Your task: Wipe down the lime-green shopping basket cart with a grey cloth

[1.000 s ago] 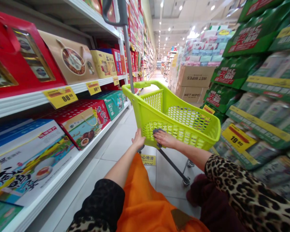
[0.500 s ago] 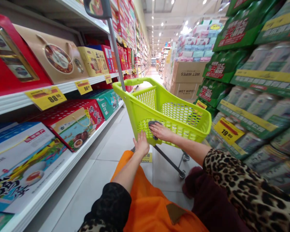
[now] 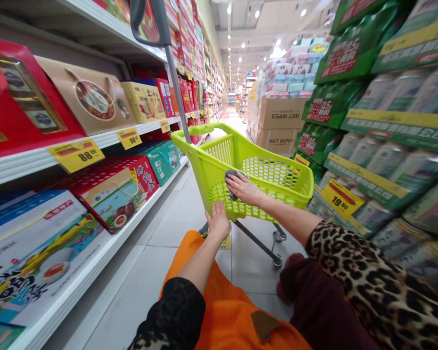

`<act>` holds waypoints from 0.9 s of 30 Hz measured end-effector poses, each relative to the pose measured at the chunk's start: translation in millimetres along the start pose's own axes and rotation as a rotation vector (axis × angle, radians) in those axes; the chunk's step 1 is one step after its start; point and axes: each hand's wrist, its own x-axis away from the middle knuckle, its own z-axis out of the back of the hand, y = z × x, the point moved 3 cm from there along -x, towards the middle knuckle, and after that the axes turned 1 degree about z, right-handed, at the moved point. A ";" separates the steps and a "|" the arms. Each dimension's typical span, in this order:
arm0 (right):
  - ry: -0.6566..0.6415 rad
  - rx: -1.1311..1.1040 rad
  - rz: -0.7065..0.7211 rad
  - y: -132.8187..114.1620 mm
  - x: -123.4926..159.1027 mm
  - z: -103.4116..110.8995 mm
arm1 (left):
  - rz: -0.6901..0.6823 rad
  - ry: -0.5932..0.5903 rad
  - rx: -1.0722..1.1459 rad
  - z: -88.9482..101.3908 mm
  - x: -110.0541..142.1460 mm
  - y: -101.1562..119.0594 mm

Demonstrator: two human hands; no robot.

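Note:
A lime-green shopping cart point(image 3: 277, 190) with perforated walls stands right in front of me. Under my right hand point(image 3: 245, 188), a dark grey cloth point(image 3: 232, 196) is pressed flat against the cart's near side wall. My left hand point(image 3: 218, 221) lies lower and to the left, fingers stretched out against the cart's lower near corner, with nothing held. The cart's grey metal pole and handle point(image 3: 168, 36) rise at the left. Its dark legs end in small wheels point(image 3: 277, 261). The cloth is partly hidden by my fingers.
Shelves point(image 3: 105, 138) with boxed goods and yellow price tags line the left side. Stacked green drink packs point(image 3: 321, 103) and shrink-wrapped cans point(image 3: 383, 155) stand close on the right. Wet wipes cartons point(image 3: 281, 114) sit beyond the cart, beside the aisle.
My right hand and the cloth stay at about the same spot on the cart wall. My left hand has shifted slightly rightward. The whole view has tilted a little.

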 end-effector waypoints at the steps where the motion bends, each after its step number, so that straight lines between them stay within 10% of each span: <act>1: -0.035 0.001 0.006 -2.3 9.1 -6.4 | -0.026 0.016 -0.006 -0.1 0.9 3.7; 8: -0.217 -0.097 0.114 -51.6 109.5 -48.3 | -0.161 0.052 -0.041 -8.9 9.4 19.8; 15: 0.018 -0.036 -0.002 25.6 67.8 21.8 | -0.195 0.077 -0.044 -5.2 4.4 51.4; 23: -0.173 -0.100 0.036 1.8 162.3 -39.9 | -0.308 0.095 -0.069 -5.1 6.5 70.4; 27: -0.110 -0.040 -0.008 14.6 157.4 -25.3 | -0.305 0.076 -0.074 -7.2 2.0 73.1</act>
